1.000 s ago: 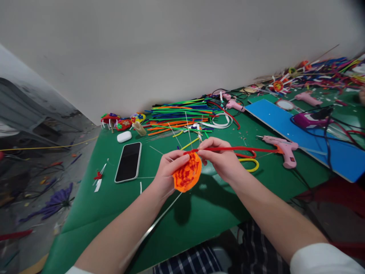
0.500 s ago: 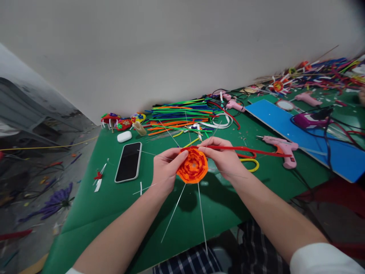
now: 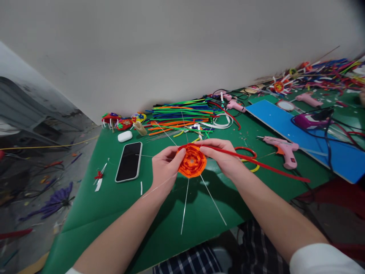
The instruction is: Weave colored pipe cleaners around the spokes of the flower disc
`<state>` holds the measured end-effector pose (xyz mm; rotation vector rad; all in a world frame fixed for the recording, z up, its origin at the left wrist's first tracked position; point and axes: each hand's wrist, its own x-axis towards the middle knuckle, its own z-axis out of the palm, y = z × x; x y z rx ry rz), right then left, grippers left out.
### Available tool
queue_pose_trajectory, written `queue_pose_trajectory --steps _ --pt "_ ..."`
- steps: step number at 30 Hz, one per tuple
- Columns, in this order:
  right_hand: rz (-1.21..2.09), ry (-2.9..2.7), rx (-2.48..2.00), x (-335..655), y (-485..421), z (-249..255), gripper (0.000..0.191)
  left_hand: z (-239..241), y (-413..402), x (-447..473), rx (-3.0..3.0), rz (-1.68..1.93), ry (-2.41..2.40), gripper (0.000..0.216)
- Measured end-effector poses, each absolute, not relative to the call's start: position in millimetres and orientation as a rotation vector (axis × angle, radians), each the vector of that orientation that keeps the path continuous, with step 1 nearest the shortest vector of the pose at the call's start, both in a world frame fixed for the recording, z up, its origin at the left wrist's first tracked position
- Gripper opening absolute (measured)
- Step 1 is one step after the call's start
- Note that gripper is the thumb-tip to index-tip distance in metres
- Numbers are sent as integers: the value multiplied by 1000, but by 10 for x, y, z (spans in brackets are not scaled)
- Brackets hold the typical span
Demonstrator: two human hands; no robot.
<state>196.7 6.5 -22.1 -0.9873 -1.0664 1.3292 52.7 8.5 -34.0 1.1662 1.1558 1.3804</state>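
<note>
Between my hands, above the green table, is a round orange and red woven disc (image 3: pixel 192 161) made of fuzzy pipe cleaner. Thin stiff wires stick out from it on all sides like spokes. My left hand (image 3: pixel 167 165) pinches its left rim between thumb and fingers. At the upper right rim, my right hand (image 3: pixel 221 154) grips a red pipe cleaner (image 3: pixel 273 169), which runs along the disc's top edge and trails off to the right. Scissors with red and yellow handles (image 3: pixel 253 166) lie behind my right hand, partly hidden by it.
A phone (image 3: pixel 129 162) and a white earbud case (image 3: pixel 125 136) lie left. Bundled pipe cleaners (image 3: pixel 182 114) are at the back by the wall. To the right are a pink glue gun (image 3: pixel 282 148), a blue board (image 3: pixel 302 133), a purple tool (image 3: pixel 312 120) and black cords.
The disc has turned counterclockwise, its lower wires swinging right, and has risen slightly. The red pipe cleaner's free end now reaches further right and lower. Both hands still hold on.
</note>
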Motion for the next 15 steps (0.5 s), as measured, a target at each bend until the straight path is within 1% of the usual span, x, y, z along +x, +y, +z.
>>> queue_pose_trajectory --steps 5,10,15 --pt "1270 -1056 -1029 1952 71 -213 17 -341 81 554 1192 1290 1122 19" --pt "1281 -1064 -1039 1937 77 -225 19 -351 79 576 1188 1296 1136 23" --pt "1234 -1072 -1083 1926 85 -246 20 -350 67 572 1200 1305 1157 20"
